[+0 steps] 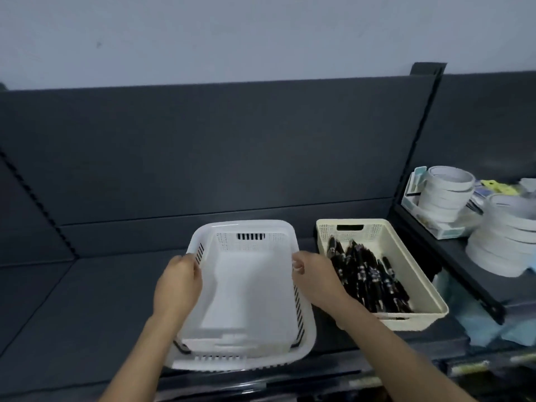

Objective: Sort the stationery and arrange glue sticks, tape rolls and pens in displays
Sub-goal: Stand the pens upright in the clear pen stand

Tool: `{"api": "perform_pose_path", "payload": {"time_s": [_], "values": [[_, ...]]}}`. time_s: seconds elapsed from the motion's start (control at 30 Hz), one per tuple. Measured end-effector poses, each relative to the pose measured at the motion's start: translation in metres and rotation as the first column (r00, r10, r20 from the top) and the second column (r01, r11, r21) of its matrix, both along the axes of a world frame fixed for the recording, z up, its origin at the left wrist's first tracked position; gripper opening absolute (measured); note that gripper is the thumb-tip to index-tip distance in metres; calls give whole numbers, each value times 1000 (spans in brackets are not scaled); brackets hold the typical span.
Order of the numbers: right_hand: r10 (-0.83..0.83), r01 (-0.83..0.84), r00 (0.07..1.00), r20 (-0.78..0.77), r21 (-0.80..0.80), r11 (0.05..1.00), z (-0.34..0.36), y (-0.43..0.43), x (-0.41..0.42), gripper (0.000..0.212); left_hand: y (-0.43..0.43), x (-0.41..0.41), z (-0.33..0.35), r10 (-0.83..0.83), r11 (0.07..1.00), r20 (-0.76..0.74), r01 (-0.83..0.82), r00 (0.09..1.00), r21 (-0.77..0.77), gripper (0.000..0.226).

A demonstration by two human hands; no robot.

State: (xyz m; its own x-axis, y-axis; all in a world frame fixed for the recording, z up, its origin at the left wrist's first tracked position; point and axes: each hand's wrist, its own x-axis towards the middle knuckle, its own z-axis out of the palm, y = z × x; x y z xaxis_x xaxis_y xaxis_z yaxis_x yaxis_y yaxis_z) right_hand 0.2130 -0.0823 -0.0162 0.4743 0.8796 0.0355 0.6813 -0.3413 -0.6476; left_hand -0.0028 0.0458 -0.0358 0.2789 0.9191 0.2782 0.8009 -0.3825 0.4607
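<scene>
Head view is showing me both hands on the white basket (246, 291), which is sitting at the front edge of the dark shelf (87, 300), its near end slightly overhanging. My left hand (179, 282) is curling its fingers over the left rim, and my right hand (314, 281) is pinching the right rim between thumb and fingers. The basket is looking empty, so I am judging it light and fairly stiff, though its thin perforated walls may flex; gripping the rolled rims mid-length seems safest. Just to its right, the cream basket (417, 274) is holding a heap of dark pens (368, 277), near enough to bump when sliding. Beyond the shelf's right edge, stacks of white tape rolls (446, 195) are standing on the neighbouring shelf, well apart.
</scene>
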Motion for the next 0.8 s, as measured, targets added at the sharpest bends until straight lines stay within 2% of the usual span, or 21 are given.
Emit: {"api": "perform_pose_path", "payload": {"time_s": [0.13,0.33,0.43,0.5,0.57,0.67,0.8], "values": [[73,-75,997,28,70,995,17,-5,34,21,-28,41,16,34,999,106,-33,994,-18,11],[79,-94,985,151,92,991,19,-36,97,15,-87,133,20,-141,985,235,160,962,-64,5],[-18,-2,972,236,83,997,4,-52,135,15,-109,175,17,-162,968,321,213,933,-130,14],[-102,79,950,295,91,993,-3,-62,152,18,-118,197,15,-101,953,406,206,908,-223,28],[-204,195,929,307,62,979,-7,-73,170,29,-124,218,13,-42,931,470,205,882,-303,39],[-283,284,918,277,38,958,-21,-85,189,36,-126,238,-2,9,899,419,176,908,-401,50],[-347,346,938,-5,-80,935,-41,-95,198,19,-127,246,-27,38,878,324,123,945,-462,18]]}}
